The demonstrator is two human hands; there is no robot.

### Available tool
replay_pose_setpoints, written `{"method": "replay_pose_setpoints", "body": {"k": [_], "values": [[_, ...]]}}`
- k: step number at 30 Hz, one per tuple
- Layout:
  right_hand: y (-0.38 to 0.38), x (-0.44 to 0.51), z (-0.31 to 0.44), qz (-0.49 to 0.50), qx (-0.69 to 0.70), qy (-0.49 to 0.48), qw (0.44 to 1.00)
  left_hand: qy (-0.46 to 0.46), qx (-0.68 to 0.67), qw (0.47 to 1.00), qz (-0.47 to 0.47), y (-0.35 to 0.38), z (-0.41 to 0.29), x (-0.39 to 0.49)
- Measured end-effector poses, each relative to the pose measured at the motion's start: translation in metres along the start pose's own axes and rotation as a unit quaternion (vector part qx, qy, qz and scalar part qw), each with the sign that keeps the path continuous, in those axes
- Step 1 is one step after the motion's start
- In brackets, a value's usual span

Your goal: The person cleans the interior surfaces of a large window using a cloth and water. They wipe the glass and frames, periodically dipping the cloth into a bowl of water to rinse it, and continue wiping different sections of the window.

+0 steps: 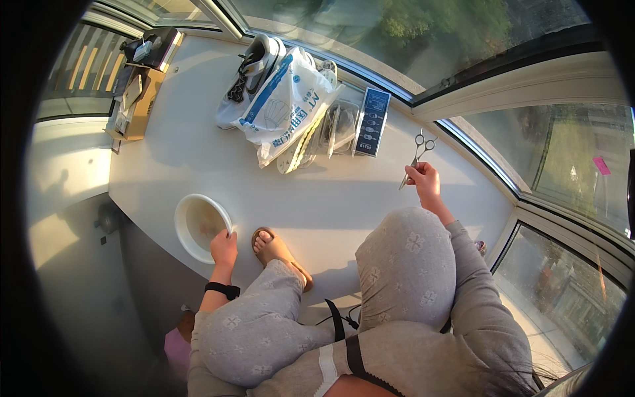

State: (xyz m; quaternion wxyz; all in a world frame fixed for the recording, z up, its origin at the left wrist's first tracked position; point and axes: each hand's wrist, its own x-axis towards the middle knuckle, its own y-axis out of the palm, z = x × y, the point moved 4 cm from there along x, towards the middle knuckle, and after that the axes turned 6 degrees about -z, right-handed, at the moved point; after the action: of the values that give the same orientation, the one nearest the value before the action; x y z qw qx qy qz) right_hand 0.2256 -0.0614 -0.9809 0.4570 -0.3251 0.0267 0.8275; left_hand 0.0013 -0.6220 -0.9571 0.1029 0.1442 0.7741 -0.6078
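Observation:
My left hand (224, 249) grips the rim of a round white plastic tub (184, 233) near the left edge of the white ledge (317, 203). Some brownish matter, too blurred to name, shows inside the tub. Out to the right, my right hand (425, 179) pinches a pair of metal scissors (417, 155) by the blades. Their finger loops point up towards the window, and the blade tips stick out below my fingers. The scissors are held a little above the ledge or close to it; I cannot tell which.
Along the window lie white sneakers (254, 74), a printed plastic bag (285, 109), a clear plastic container (340, 126) and a dark blue box (371, 121). A cardboard box (144, 101) stands at the far left. My sandalled foot (270, 248) rests between the tub and my knees.

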Motion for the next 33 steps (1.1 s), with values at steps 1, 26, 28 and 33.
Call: {"method": "replay_pose_setpoints", "body": {"k": [1,26,28,33], "values": [[0.014,0.0,0.015,0.028,0.027,-0.005,0.999,0.012,0.003,1.0,-0.011,0.003,0.004,0.001],[-0.254,-0.038,-0.159,-0.433,-0.497,0.17,0.732,0.023,0.036,0.999,-0.001,-0.004,-0.012,-0.004],[-0.307,-0.057,-0.211,-0.464,-0.476,0.266,0.699,0.025,0.04,0.999,0.009,-0.006,-0.013,-0.004],[-0.342,-0.056,-0.276,-0.417,-0.319,0.217,0.823,0.036,0.046,0.997,0.042,-0.009,-0.012,-0.005]]}}
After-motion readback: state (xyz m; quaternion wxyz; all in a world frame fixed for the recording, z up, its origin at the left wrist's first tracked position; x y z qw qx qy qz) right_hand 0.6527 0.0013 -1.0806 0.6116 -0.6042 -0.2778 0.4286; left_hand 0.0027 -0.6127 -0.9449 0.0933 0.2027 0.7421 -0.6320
